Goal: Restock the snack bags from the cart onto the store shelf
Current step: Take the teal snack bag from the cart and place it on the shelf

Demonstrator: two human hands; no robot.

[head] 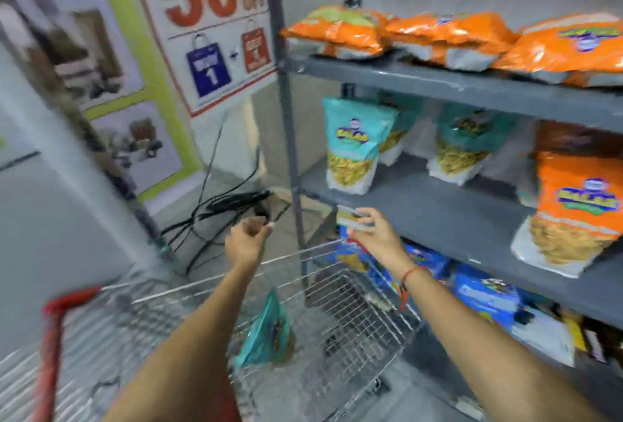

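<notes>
A teal snack bag (268, 330) stands in the wire cart (303, 253) below my arms. On the grey middle shelf (421, 216) stand teal bags (354, 148) at the left and an orange bag (573, 212) at the right. Orange bags (337, 30) lie flat on the top shelf. My right hand (374, 232) is at the middle shelf's front left corner, fingers pinched on a small pale label (350, 217). My left hand (247, 239) hovers over the cart's far rim with curled fingers and nothing visible in it. The frame is motion-blurred.
Blue packs (485, 293) fill the lower shelf behind the cart. Left of the shelf's grey upright post (286, 118), a 50% off sign (209, 27) leans on the wall above black cables (219, 209) on the floor. The cart's red handle (54, 337) is at lower left.
</notes>
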